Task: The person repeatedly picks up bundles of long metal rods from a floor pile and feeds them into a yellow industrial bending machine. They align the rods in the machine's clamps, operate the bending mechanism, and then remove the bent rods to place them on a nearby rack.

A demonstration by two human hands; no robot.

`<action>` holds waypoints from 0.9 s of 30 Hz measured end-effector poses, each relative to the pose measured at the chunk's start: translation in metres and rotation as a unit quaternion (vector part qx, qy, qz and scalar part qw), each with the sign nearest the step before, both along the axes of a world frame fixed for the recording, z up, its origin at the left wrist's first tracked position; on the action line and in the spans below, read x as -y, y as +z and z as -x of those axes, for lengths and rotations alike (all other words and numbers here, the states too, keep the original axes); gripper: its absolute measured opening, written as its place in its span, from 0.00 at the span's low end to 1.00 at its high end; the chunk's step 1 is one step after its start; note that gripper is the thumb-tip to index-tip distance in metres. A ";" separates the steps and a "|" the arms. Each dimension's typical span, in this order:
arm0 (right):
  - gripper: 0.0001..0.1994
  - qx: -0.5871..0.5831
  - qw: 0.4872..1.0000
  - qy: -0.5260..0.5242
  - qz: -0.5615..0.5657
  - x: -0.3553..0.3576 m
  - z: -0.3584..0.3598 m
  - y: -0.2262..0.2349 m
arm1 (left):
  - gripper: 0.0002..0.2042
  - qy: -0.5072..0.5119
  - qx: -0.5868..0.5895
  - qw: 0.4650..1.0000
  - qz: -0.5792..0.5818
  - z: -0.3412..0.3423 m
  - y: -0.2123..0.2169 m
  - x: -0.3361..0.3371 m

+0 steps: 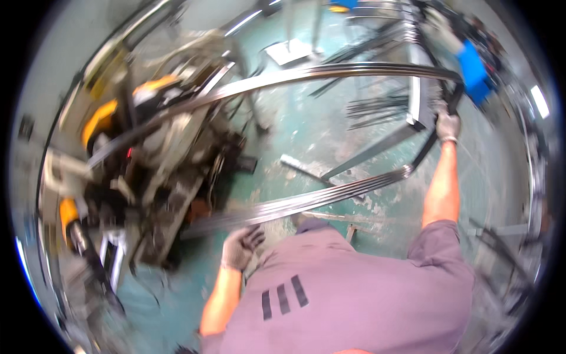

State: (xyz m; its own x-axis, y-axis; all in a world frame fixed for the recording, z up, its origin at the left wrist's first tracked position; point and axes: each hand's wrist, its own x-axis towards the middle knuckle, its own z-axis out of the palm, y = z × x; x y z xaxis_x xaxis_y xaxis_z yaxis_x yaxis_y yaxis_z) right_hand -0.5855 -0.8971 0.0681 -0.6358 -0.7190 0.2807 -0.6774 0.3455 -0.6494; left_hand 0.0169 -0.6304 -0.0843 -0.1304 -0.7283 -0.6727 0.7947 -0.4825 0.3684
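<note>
A long U-shaped set of metal bars spans the view, with its two arms reaching left and a darker cross part at the right. My gloved right hand is closed around that dark part. My gloved left hand is just under the near arm of the bars, its fingers partly bent and apart, with nothing visible in them. I cannot tell whether it touches the metal. The left ends of the bars are blurred.
At the left stands a blurred machine with yellow parts. A yellow-and-black tool is beside it. A metal rack post with thin rods rises near my right hand. A blue container is beyond. A loose bar lies on the green floor.
</note>
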 end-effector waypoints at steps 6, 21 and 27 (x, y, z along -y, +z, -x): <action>0.28 -0.135 0.983 0.078 -0.096 0.134 0.167 -0.115 | 0.16 -0.074 0.314 0.946 0.020 0.052 0.055 0.058; 0.14 -0.161 0.866 0.424 0.209 0.101 -0.098 0.066 | 0.12 0.211 0.519 0.828 -0.026 0.079 0.058 -0.068; 0.13 -0.278 0.614 0.650 0.350 -0.035 -0.352 0.065 | 0.10 0.408 0.558 0.709 -0.140 0.030 0.059 -0.169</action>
State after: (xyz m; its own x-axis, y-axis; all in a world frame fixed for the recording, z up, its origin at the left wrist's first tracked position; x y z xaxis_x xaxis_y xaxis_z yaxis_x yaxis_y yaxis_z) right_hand -0.2340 -0.8625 0.1332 0.6821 -0.0968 0.7248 -0.2693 -0.9548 0.1259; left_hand -0.0133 -0.4617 -0.0258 0.9846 -0.0725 -0.1588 0.1409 -0.2070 0.9681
